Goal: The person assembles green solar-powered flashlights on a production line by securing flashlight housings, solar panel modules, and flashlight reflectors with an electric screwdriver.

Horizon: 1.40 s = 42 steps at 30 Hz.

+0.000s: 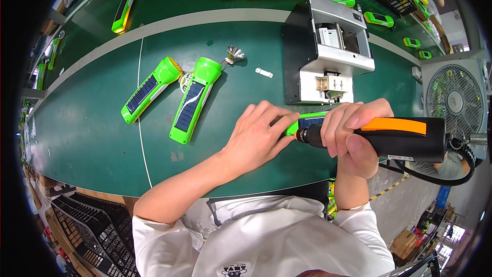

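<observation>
**Crosswise between two hands: a green flashlight with a driver's nose at its left end**

Across the green table [87, 138], just on the near side of the silver-and-black machine [346, 60], the work gathers in one narrow spot. The black power driver [410, 146] lies roughly level, body out to the right and nose pointing left; the right hand [353, 128] is wrapped round its front part, below an orange lever [397, 125]. The flashlight [291, 129] lies just beyond the driver's nose, its long axis also running left to right, so the two are close to parallel.

Of the two hands, the left hand [261, 136] is surely in contact: its fingers grasp the flashlight's left end from the left. The right hand covers the other end from view, and whether its fingers touch the casing cannot be told. Everything appears to turn on how the nose meets that left end; actual contact is not clear.

What shows of the flashlight is a bright green, smooth casing, lying flat, with a dark blue, gridded solar panel [311, 122] visible along it. Smallest is the knurled nose ring [303, 135], black.
</observation>
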Tool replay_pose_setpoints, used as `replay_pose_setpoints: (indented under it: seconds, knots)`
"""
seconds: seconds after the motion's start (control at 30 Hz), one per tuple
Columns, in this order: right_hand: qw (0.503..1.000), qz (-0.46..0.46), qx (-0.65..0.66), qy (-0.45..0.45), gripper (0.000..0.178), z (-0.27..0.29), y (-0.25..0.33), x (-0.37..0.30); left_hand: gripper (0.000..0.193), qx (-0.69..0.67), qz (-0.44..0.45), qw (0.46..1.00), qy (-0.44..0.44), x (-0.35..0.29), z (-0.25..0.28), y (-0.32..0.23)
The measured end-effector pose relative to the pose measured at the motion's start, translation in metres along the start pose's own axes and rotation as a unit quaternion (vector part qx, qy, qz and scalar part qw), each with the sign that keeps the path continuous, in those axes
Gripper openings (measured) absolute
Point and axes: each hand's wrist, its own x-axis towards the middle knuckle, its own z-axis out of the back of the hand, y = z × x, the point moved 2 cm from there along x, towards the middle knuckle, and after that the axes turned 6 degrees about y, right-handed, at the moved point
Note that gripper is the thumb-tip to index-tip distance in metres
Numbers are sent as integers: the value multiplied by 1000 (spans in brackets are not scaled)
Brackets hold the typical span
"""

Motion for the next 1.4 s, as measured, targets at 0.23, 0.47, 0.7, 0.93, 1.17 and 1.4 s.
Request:
replay_pose_setpoints:
  seconds: [0.23,0.47,0.7,0.93,1.17,1.4]
  knots:
    - [1000,0,-20,1,22,-10,-8,2,51,0,6,1000,7,-3,6,4]
    - [990,27,-116,71,13,-16,-11,3,48,3,-4,1000,5,-1,1,4]
    - [993,-15,-115,40,17,-9,-15,-8,44,9,12,1000,3,-3,-2,-5]
    - [966,53,-242,79,20,-11,-14,-1,47,67,-7,998,13,-3,2,-2]
    - [996,90,-13,-9,23,4,28,8,47,99,-35,994,7,1,9,-5]
    - [972,182,-78,-125,24,60,61,9,51,126,7,991,48,-4,25,-18]
